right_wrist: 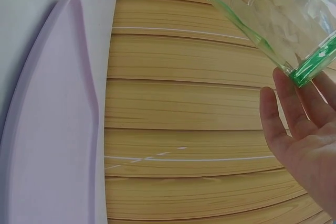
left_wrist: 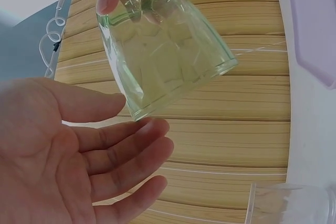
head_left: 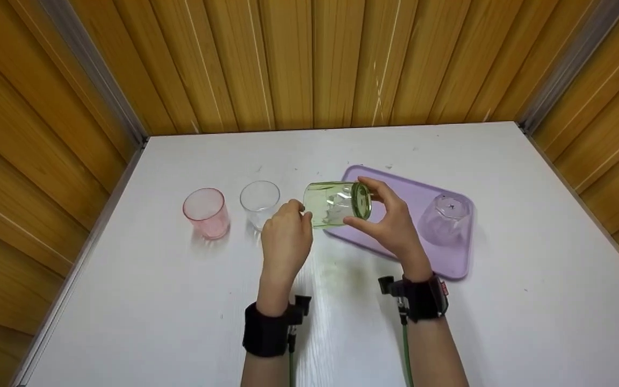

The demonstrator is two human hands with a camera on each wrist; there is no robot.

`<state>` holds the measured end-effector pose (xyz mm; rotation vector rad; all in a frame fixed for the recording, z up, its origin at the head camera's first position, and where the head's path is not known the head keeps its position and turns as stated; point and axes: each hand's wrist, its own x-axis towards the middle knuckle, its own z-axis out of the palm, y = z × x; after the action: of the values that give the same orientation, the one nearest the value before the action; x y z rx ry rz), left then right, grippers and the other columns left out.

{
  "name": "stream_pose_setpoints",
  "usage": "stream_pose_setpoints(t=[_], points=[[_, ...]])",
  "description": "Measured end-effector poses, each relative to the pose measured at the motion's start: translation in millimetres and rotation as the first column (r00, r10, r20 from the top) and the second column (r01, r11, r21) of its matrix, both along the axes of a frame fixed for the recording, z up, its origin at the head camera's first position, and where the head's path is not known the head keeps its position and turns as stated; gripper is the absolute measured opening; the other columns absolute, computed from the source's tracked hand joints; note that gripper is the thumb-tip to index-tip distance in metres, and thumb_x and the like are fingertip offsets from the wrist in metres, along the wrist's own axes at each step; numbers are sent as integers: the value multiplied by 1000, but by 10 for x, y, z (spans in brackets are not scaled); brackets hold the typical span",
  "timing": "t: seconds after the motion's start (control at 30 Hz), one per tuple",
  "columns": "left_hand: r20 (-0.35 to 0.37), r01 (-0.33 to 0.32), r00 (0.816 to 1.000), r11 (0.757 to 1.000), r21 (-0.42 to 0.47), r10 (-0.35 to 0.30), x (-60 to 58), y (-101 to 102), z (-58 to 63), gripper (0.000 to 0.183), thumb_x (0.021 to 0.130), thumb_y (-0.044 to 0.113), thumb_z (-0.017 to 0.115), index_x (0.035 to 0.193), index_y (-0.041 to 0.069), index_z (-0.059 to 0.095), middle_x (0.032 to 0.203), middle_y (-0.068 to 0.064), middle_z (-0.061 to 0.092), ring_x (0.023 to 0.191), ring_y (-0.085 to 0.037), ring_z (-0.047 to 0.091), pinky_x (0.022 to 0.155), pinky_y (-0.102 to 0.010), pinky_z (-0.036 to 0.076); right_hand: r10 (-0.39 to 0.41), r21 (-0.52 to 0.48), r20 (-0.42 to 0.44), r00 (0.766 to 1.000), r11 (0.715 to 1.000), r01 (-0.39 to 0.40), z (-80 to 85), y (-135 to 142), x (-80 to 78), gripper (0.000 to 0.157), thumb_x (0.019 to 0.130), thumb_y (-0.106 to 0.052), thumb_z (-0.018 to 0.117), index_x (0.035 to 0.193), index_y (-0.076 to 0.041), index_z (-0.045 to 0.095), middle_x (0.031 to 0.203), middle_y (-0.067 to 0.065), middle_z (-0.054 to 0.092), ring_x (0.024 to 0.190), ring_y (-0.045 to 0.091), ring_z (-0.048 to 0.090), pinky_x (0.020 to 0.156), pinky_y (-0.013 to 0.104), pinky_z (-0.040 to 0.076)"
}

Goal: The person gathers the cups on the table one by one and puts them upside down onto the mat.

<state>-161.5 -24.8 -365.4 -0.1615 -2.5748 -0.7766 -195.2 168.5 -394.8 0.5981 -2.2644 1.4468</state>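
Observation:
A green-tinted glass (head_left: 328,204) is held on its side above the table, mouth to the left and thick base to the right. My right hand (head_left: 393,223) grips it around the base, thumb on the near side and fingers on the far side. At the mouth, my left hand (head_left: 288,236) has the rim between thumb and index finger. In the left wrist view the green glass (left_wrist: 163,51) slants down to the left hand (left_wrist: 105,150), whose other fingers spread loosely below the rim. The right wrist view shows right-hand fingertips (right_wrist: 283,80) against the green base.
Left of the hands stand a pink glass (head_left: 207,212) and a clear glass (head_left: 258,201), both mouth up. A purple tray (head_left: 395,180) lies to the right, carrying an upside-down purple-tinted glass (head_left: 446,217). Wood-patterned panels (head_left: 309,64) enclose the white table (head_left: 127,301).

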Motion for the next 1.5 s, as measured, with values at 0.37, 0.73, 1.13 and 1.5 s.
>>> stream_pose_setpoints(t=[0.37,0.73,1.13,1.5], points=[[13,-20,1000,1000,7,20,3,2,-2,10,84,12,61,87,3,63,79,-9,64,69,-28,63,60,-40,47,2,19,2,1000,1000,-2,1,0,14,73,66,-25,81,128,-7,49,119,4,58,104,18,55,91,42,41],[-5,10,1000,1000,6,-10,-18,14,-12,9,84,12,62,88,3,63,77,-9,64,68,-28,63,59,-40,48,-4,10,-18,1000,1000,4,40,33,16,71,66,-23,81,128,-8,50,124,5,56,107,17,54,92,37,41],[44,20,999,999,-27,-18,-46,31,-34,11,85,12,60,89,4,64,80,-9,65,70,-28,63,61,-40,48,-37,16,-24,999,999,37,61,27,52,72,65,-18,82,128,-8,49,126,5,54,110,17,52,90,37,40],[70,27,997,999,-19,-26,-65,50,-60,11,85,13,59,89,4,64,80,-9,66,72,-27,64,63,-40,48,-49,13,-11,999,999,49,362,-90,255,68,65,-4,79,124,8,48,123,21,53,109,31,51,90,42,40]])
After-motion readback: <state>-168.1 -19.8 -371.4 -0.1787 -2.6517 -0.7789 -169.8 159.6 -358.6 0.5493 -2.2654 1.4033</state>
